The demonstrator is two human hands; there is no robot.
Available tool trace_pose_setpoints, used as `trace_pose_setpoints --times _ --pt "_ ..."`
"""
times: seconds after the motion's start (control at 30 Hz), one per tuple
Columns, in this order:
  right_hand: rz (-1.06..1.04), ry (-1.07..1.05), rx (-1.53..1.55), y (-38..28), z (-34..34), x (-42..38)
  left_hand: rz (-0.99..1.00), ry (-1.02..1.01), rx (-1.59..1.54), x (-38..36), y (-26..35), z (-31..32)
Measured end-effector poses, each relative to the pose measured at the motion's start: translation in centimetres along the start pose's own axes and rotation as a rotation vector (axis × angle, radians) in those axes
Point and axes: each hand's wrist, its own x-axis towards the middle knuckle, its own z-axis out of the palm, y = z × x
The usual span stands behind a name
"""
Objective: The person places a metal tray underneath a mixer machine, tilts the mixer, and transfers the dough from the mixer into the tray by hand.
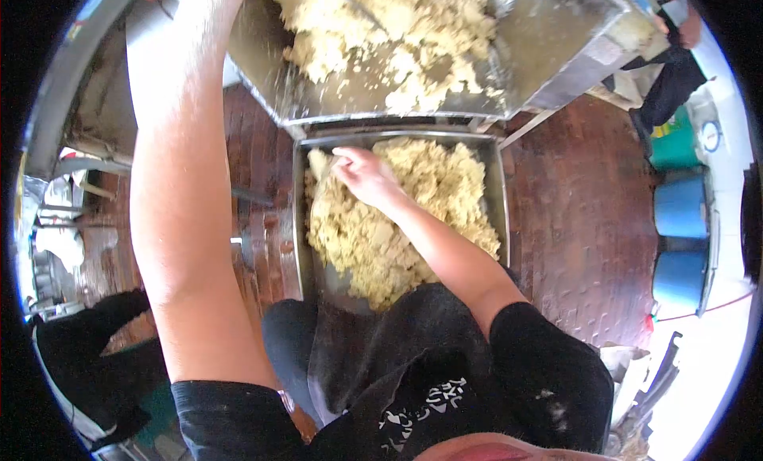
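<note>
My right hand (366,175) is over the upper left part of a metal tray (504,215), its fingers curled at a pale piece of dough at the heap's edge; what they grip is hard to make out. Crumbly yellowish dough (389,238) fills most of this tray, which stands close against my body. My left arm stretches up along the left side, and its hand is cut off by the top edge of the view. Beyond the tray, a larger metal trough (540,56) holds more lumpy dough (405,40), with smaller crumbs along its near side.
Blue bins (680,278) and a green container (671,147) stand at the right wall. Parts of other people in dark clothing show at the lower left and upper right. Reddish-brown floor (584,222) lies on both sides of the tray. Metal frames stand at the left.
</note>
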Motion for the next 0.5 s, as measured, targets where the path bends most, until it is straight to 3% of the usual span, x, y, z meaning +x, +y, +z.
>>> trace_pose_setpoints --times 0.03,0.1,0.2,0.27,0.33,0.43,0.5 --pt "-0.145 0.177 0.09 -0.9 -3.4 -0.4 0.118 0.073 0.006 -0.1 -0.7 0.3" --pt "-0.423 0.688 -0.151 -1.6 -11.1 0.2 0.056 0.094 -0.201 -0.8 0.1 -0.3" --pt "-0.027 0.636 -0.494 1.5 -19.6 4.8 0.121 0.271 -0.526 -3.4 -2.5 1.4" --pt "0.187 0.504 -0.632 6.9 -21.0 7.1 0.163 0.141 -0.672 -8.9 -0.8 3.3" --pt "0.155 0.572 -0.705 7.7 -20.6 8.4 0.198 -0.197 -0.526 -12.8 0.5 7.9" --pt "0.149 0.573 -0.711 8.7 -20.3 8.3 0.516 -0.121 -0.121 -12.1 0.6 16.6" --pt "0.101 0.603 -0.683 9.7 -20.1 9.1 0.436 -0.269 0.119 -11.3 2.5 18.7"
